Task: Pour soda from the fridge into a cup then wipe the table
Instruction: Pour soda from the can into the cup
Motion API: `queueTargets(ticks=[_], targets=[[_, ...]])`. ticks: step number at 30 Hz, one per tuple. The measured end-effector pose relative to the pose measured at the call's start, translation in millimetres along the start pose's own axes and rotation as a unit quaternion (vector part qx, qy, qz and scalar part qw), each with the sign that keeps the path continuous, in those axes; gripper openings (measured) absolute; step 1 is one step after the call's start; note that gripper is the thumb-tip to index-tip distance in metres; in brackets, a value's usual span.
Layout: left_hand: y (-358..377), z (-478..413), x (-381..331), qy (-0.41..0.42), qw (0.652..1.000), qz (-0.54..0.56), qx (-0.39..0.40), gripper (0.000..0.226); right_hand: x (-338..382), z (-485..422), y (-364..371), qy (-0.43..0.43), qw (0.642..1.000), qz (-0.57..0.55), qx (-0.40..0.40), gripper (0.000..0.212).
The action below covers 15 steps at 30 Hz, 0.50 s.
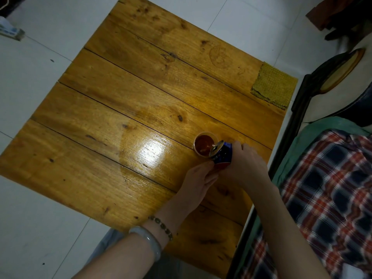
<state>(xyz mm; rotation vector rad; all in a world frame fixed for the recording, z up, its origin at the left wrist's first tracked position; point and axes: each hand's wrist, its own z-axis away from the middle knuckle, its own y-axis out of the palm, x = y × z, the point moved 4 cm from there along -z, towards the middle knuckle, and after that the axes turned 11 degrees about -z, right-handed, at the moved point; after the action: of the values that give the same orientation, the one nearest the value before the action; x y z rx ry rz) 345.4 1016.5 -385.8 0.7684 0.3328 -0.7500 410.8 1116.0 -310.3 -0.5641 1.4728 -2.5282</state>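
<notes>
A wooden plank table [120, 117] stands on a pale tiled floor [40, 87], with a bright patch of light shining on its varnish. Near the table's right edge stands a small cup [202, 144] holding dark soda. A blue can [221, 154] is tipped over it, its open top resting at the cup's rim on the side nearest the person. Both hands hold the can. The right hand [246, 164] wraps over it from the right, fingers curled round its body. The left hand [199, 182] takes the lower end from beneath, the thumb lying along the side and the fingers curled under. The left wrist wears a pale bangle [149, 241] and a string of dark beads [162, 226]. A folded yellow cloth [273, 87] lies flat at the far right corner of the table, well apart from the cup. Beside the table's right edge lies a plaid blanket [326, 194] on green fabric.
</notes>
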Motion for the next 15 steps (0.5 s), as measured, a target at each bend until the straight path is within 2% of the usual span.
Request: queueTargets(ticks=[15], targets=[[1.3, 3.5, -5.0, -0.02, 1.0, 0.004, -0.013, 0.023, 0.8, 1.4, -0.2, 0.007, 1.0, -0.001, 0.001, 0.068]])
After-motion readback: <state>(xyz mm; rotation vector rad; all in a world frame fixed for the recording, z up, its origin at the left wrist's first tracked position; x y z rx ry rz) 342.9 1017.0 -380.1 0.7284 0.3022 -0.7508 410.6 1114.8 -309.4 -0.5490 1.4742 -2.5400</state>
